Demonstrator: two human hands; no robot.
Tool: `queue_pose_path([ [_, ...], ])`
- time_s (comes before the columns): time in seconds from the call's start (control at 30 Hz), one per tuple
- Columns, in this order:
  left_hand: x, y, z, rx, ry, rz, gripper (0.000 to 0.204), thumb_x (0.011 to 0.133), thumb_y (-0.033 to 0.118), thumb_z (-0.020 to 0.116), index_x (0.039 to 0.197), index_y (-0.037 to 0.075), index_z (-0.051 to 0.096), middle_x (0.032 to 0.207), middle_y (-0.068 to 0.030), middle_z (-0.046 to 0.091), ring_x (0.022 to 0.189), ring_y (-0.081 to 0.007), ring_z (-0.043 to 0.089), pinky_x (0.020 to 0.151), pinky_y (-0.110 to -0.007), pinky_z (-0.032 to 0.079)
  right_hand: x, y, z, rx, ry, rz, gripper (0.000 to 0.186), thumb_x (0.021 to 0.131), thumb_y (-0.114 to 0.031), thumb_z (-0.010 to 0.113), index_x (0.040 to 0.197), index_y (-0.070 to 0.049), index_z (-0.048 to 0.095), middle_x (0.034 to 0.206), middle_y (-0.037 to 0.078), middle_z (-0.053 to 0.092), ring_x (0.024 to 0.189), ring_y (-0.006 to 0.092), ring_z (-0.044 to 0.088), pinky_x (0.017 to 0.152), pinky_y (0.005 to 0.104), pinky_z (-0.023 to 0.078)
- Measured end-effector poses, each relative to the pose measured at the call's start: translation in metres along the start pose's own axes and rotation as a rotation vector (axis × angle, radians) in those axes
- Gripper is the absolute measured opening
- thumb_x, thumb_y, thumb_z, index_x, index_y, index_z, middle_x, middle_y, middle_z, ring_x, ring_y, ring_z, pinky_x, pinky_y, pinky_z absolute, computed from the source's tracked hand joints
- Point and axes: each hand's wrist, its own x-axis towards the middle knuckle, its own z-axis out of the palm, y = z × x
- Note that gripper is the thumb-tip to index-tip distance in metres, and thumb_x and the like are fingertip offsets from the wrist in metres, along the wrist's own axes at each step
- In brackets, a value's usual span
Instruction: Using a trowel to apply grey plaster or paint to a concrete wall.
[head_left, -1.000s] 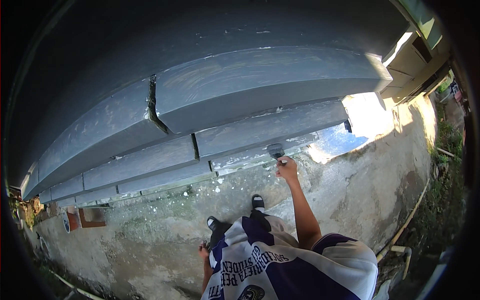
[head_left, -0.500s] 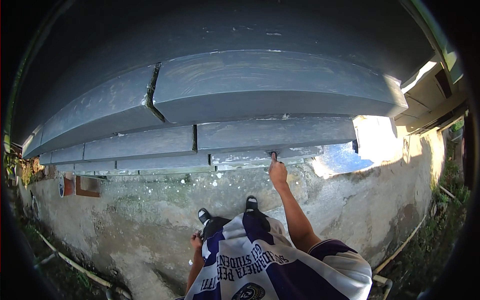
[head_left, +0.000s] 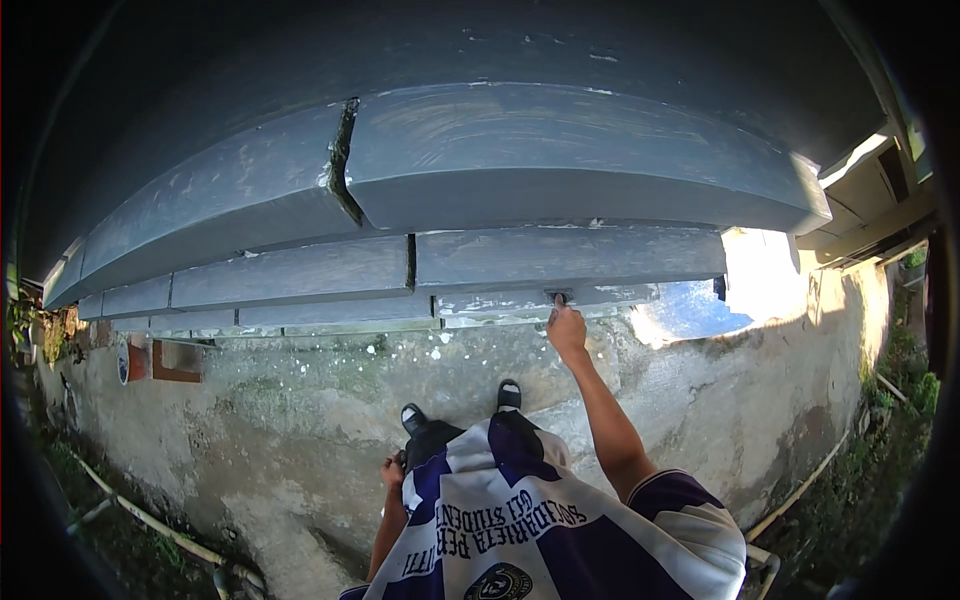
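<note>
My right hand (head_left: 567, 330) reaches forward to a low grey-painted step (head_left: 600, 296) with white, patchy marks along its face. Its fingers are closed on a small dark tool (head_left: 558, 297) pressed against that step; too little of the tool shows to tell its kind. Above it run a middle grey step (head_left: 570, 255) and a wide upper step (head_left: 580, 150), both with dark vertical gaps. My left hand (head_left: 393, 470) hangs low beside my dark trousers with its fingers curled; whatever may be in it is hidden.
I stand on a stained concrete floor (head_left: 300, 430) spotted with white drips near the steps. A reddish bucket (head_left: 130, 360) sits at the far left beside a brown-framed block (head_left: 177, 362). Pipes (head_left: 150, 525) and plants edge the floor. Sunlight falls on the right end.
The view has shifted a little, so the steps sit slightly higher and further right. My right hand stays at nearly the same spot on the low step, its wrist slightly turned.
</note>
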Motion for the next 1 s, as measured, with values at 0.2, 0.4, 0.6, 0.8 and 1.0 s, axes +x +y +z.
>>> queue_pose_path([
  [0.2,0.003,0.053,-0.009,-0.093,-0.071,-0.079,0.022,0.085,0.026,0.053,0.097,0.008,0.058,0.095,-0.0030,0.062,0.076,-0.0163,0.060,0.059,-0.029,0.043,-0.027,-0.036,-0.013,0.487,-0.419,-0.185,0.029,0.075,-0.006,0.056,0.104,-0.004,0.057,0.084,0.021,0.061,0.079,0.0372,0.059,0.070,0.0398,0.048],
  [0.4,0.003,0.091,-0.033,0.019,-0.044,-0.134,0.020,0.088,0.024,0.047,0.098,0.009,0.055,0.100,-0.0025,0.062,0.073,-0.0180,0.063,0.046,-0.024,0.036,-0.028,-0.056,-0.021,-0.056,0.094,0.001,0.017,0.071,-0.002,0.057,0.088,0.003,0.059,0.081,0.021,0.061,0.078,0.0341,0.060,0.067,0.0422,0.048],
  [0.6,0.038,0.063,-0.072,-0.190,-0.019,-0.191,0.021,0.084,0.021,0.053,0.098,0.006,0.054,0.101,-0.0062,0.061,0.075,-0.0254,0.064,0.037,-0.021,0.031,-0.024,-0.149,0.033,-0.350,0.007,-0.280,0.005,0.070,0.001,0.057,0.069,-0.001,0.062,0.073,0.019,0.061,0.071,0.0307,0.063,0.062,0.0355,0.052],
  [0.8,0.051,0.074,-0.089,-0.235,-0.022,-0.156,0.022,0.082,0.016,0.054,0.100,0.003,0.053,0.100,-0.0070,0.060,0.074,-0.0279,0.064,0.035,-0.022,0.031,-0.026,-0.215,0.050,0.062,-0.088,-0.286,0.007,0.072,-0.004,0.058,0.071,0.001,0.062,0.073,0.018,0.061,0.070,0.0315,0.062,0.061,0.0391,0.050],
  [1.0,0.051,0.118,-0.104,-0.111,-0.024,-0.146,0.018,0.084,0.022,0.052,0.096,0.008,0.054,0.101,-0.0044,0.060,0.074,-0.0195,0.064,0.033,-0.020,0.024,-0.048,-0.165,0.040,0.757,0.208,0.063,0.011,0.075,-0.005,0.065,0.078,0.004,0.059,0.058,0.009,0.058,0.045,0.0107,0.057,0.041,0.0225,0.043],
])
